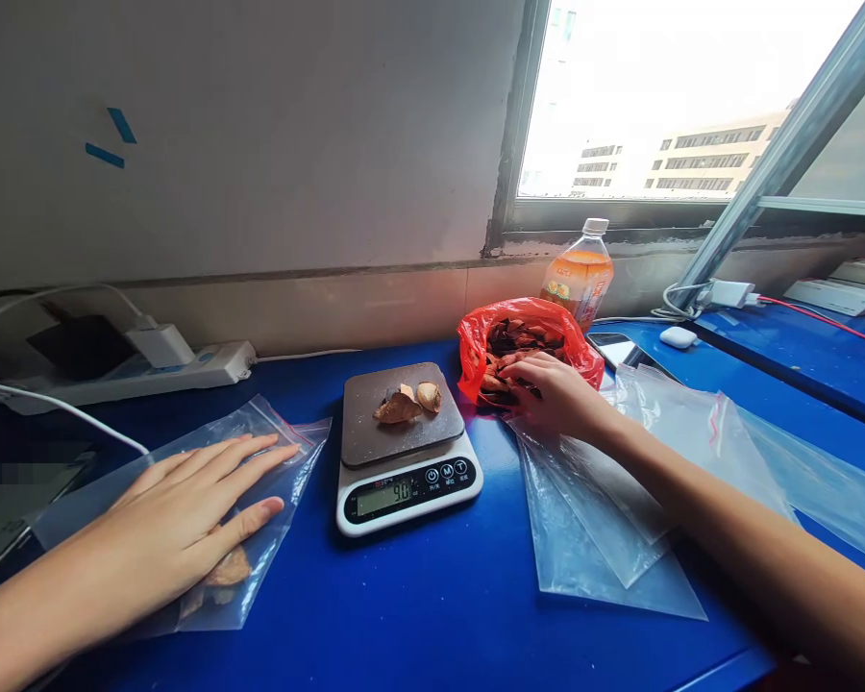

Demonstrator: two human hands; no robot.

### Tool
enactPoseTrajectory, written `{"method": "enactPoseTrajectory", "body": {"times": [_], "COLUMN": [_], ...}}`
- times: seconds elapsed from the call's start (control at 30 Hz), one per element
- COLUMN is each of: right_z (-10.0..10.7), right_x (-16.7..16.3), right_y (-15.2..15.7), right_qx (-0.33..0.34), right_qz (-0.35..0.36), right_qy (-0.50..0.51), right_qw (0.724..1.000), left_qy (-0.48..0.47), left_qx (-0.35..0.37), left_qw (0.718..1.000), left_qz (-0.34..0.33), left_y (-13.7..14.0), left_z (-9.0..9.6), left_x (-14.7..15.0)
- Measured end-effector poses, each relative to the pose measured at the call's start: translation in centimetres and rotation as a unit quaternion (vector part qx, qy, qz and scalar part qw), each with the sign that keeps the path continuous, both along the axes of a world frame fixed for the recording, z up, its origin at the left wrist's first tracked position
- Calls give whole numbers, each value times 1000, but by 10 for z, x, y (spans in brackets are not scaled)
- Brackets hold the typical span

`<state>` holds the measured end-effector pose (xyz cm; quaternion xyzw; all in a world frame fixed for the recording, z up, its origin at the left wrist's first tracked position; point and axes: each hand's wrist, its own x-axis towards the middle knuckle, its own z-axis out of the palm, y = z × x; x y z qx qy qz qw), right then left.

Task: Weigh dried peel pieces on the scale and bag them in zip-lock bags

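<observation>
While your left hand (180,509) lies flat on a clear bag (259,553), fingers spread, your right hand (562,396) curls into the red bag (472,336), any hold hidden. Dried pieces (398,408) sit on your scale (375,447).

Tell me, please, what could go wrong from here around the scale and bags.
Brown dried pieces lie loose on the grey plate of the white digital scale, so a bump might knock one off. The right hand reaches into the open red plastic bag, which could tip and spill its dark reddish pieces. The left hand lies on a clear plastic zip bag; pressing might crack the tan pieces inside.
</observation>
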<state>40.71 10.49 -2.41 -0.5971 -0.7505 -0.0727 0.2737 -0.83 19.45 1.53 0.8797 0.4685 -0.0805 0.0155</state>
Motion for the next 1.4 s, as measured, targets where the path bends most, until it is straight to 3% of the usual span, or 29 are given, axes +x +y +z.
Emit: {"method": "enactPoseTrajectory", "body": {"times": [0.3,0.57,0.63,0.7,0.83,1.2,1.4], "right_z": [9,26,25,22,17,7,3], "right_x": [14,32,30,24,8,4,-7], "right_y": [-8,-23,-22,-20,-14,2,13], "right_qx": [119,195,178,132,32,-41,-51], "right_qz": [-148,-238,-221,-155,-37,-99,-172], "right_qy": [64,200,228,237,129,-49,-34], "right_qw": [980,930,931,950,990,993,983], "left_qy": [17,-27,-29,-36,-63,-55,-47], "left_qx": [1,42,38,41,63,69,73], "left_qw": [1000,998,999,998,996,996,996], "left_qz": [5,-27,-26,-23,-24,-19,-21], "left_y": [-1,9,8,6,-2,-2,-2], "left_z": [-5,-16,-16,-15,-12,-15,-14], "left_x": [-3,-14,-14,-12,-6,-7,-5]}}
